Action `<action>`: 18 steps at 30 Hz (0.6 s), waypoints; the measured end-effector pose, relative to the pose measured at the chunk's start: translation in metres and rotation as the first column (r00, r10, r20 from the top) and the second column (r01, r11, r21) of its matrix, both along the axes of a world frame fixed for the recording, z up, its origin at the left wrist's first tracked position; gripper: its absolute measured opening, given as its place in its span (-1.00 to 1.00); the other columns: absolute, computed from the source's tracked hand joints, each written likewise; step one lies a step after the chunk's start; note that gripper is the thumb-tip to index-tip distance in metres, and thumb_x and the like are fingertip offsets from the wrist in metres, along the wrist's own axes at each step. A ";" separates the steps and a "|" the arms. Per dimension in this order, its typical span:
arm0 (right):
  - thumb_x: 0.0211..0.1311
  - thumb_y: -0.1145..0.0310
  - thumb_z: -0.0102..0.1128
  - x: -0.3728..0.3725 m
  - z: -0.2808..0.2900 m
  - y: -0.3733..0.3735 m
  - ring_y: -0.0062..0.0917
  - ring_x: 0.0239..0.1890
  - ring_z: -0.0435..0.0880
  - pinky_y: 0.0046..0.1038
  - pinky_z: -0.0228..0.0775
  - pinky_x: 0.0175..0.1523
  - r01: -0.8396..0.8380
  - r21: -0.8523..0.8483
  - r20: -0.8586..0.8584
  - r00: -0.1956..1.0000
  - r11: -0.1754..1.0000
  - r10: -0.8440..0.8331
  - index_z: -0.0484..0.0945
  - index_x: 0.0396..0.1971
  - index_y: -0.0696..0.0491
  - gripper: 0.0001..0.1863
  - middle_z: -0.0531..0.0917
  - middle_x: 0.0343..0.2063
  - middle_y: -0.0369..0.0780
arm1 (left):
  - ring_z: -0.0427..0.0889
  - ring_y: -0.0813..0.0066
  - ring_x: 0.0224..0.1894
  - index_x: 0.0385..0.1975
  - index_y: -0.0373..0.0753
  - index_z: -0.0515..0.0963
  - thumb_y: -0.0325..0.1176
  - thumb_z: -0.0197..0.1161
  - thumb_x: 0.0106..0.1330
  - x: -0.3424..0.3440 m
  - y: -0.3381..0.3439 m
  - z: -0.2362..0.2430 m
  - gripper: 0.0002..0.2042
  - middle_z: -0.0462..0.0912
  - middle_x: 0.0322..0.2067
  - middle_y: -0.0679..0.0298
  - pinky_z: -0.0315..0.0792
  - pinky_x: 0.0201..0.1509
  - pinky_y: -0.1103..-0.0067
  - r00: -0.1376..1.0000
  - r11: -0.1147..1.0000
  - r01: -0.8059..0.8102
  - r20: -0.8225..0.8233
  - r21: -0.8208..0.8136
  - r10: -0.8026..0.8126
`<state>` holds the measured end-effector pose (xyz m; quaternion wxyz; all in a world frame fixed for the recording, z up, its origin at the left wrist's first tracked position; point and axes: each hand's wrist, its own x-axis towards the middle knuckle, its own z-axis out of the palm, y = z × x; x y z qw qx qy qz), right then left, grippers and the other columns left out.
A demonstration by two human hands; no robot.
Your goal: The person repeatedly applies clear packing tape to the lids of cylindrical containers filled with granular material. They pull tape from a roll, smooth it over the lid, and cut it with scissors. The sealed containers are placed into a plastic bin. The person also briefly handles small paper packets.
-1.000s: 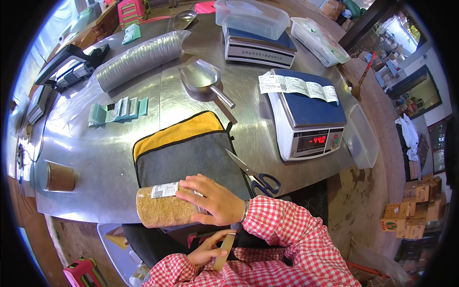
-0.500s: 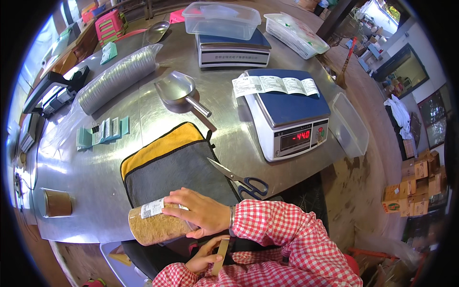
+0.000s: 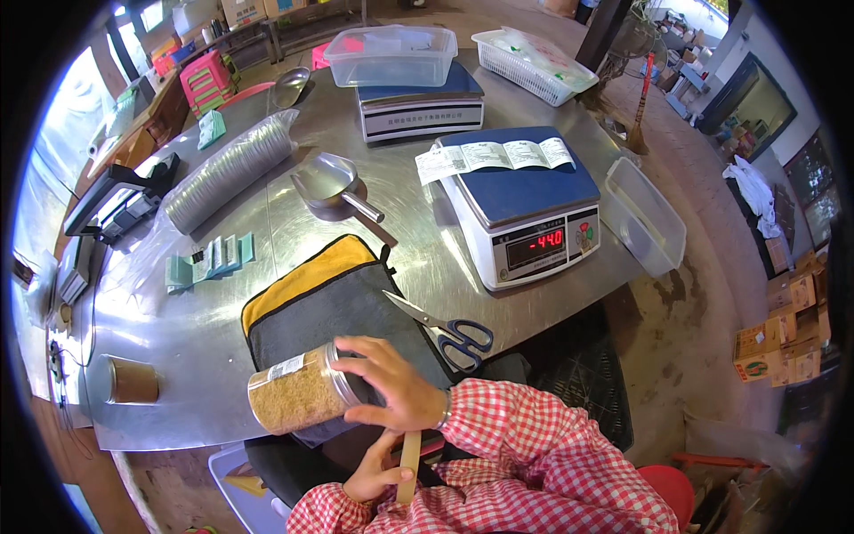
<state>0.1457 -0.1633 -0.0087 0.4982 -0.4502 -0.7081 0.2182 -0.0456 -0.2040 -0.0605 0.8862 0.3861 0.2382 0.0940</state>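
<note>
A clear plastic jar full of brown granules lies on its side over the near edge of a grey mat with a yellow border. It carries a white label. My right hand is wrapped around the jar's silver lid end. Just below it, near my lap, my left hand pinches a narrow beige strip that stands upright. Both sleeves are red and white check. Scissors with dark handles lie just right of the mat.
On the steel table are a digital scale bearing paper labels, a second scale under a clear tub, a metal scoop, a sleeve of stacked lids, small teal packets, a brown cup and a clear tray.
The jar has stayed in my right hand and swung slightly, so its lid end shows more. My left hand keeps the strip below it. The view has shifted a little.
</note>
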 end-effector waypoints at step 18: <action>0.12 0.36 0.35 -0.042 0.211 -0.125 -0.60 -0.50 0.53 -0.58 0.26 -0.34 -0.065 0.526 -0.799 0.303 0.848 0.519 0.74 -0.50 0.02 -0.92 0.65 -0.47 -0.30 | 0.33 0.36 0.23 0.28 -0.26 0.21 -0.20 0.52 -0.03 0.008 -0.053 0.043 -0.15 0.19 0.19 0.24 0.24 0.30 0.39 0.998 0.895 -0.053 0.050 0.443 0.035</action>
